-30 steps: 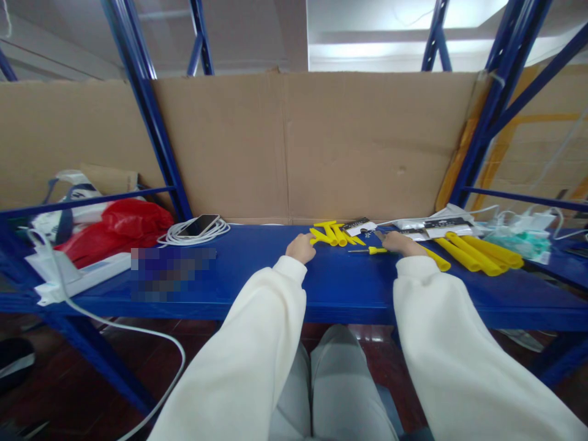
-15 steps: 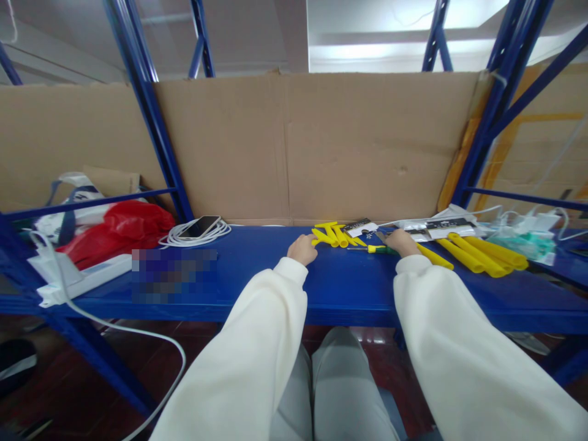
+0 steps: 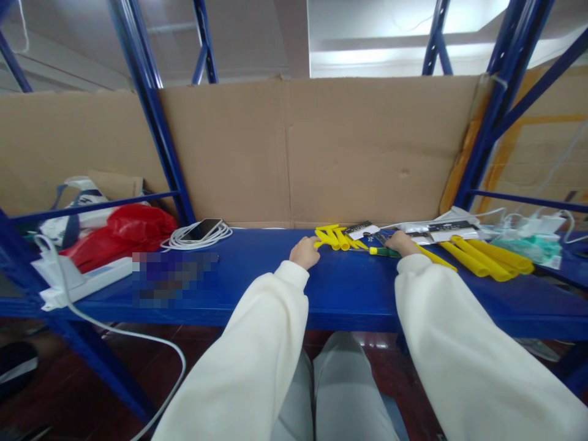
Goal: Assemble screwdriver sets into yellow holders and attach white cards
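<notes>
Blue metal bench (image 3: 257, 269): left hand (image 3: 305, 253), fingers curled, at short yellow tubes (image 3: 342, 241); right hand (image 3: 403, 244) at slender green-and-yellow screwdriver (image 3: 377, 251); grip of both hands cannot be determined; screwdriver and tubes are on the bench; brown cardboard panel (image 3: 225, 153) stands behind.

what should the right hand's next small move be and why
Probably ease the screwdriver slightly right, clear of the short yellow tubes: its left end lies close to them, and the right hand is at the other end. Whether its grip is closed, I can't tell.
</notes>
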The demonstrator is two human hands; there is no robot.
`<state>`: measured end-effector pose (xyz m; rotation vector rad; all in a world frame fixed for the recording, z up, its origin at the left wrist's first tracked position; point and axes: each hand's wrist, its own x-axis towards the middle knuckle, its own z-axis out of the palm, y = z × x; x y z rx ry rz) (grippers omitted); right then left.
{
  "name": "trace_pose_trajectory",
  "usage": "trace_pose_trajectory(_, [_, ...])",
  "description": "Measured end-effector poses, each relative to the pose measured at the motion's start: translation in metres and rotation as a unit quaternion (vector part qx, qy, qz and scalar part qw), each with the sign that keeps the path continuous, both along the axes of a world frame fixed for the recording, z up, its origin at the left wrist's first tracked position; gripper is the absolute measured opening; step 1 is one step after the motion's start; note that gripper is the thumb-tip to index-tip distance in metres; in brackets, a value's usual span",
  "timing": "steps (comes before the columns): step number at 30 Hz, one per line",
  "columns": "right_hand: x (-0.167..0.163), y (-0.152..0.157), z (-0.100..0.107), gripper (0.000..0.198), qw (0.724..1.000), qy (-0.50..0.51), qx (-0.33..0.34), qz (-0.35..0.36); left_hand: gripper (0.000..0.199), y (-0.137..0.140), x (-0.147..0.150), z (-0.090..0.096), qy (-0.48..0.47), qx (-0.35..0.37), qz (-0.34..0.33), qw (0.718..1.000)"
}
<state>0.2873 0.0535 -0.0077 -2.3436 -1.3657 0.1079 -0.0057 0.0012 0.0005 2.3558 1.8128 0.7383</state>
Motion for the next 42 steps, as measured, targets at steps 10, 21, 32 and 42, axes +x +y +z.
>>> trace_pose_trajectory(10, [-0.008,-0.019,0.012,0.041,0.994,0.011,0.097,-0.043,0.043,0.002,0.000,-0.003,-0.004,0.023,-0.010,1.000])
trace_pose_trajectory(21, [-0.078,-0.019,0.017,0.015,0.895,0.160,0.288,0.302,0.036,0.003,0.003,-0.003,-0.006,0.056,-0.045,0.997])
trace_pose_trajectory(32, [-0.098,-0.032,0.010,0.023,0.898,0.184,0.203,0.345,0.030,0.005,0.004,-0.003,-0.054,0.085,-0.070,0.992])
trace_pose_trajectory(42, [-0.091,-0.041,0.018,0.021,0.904,0.267,0.099,0.318,0.029,0.005,0.003,-0.002,-0.057,0.090,-0.089,0.990])
